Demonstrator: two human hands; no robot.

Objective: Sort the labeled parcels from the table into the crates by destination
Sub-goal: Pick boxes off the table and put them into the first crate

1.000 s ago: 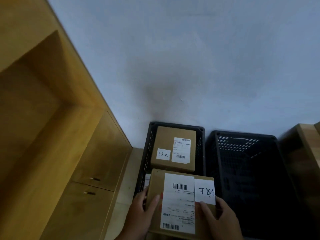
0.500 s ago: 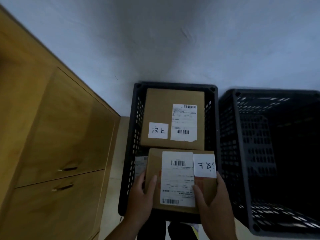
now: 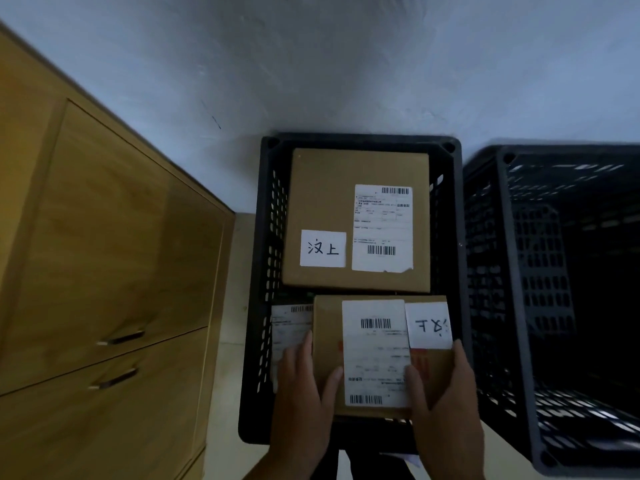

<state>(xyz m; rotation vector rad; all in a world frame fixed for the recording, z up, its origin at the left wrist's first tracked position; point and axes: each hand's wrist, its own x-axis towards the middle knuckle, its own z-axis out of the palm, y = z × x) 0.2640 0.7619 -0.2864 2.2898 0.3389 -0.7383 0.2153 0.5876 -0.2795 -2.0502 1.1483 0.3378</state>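
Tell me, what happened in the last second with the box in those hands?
The small box went down from above the near rim into the near half of the left crate, just short of the big box. The left hand and the right hand keep gripping its sides; nothing was let go. The big box and the right crate stayed put.

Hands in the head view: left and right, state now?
Left hand: holding the labeled parcel by its left edge, thumb on top.
Right hand: holding the same parcel by its right edge, thumb on top.
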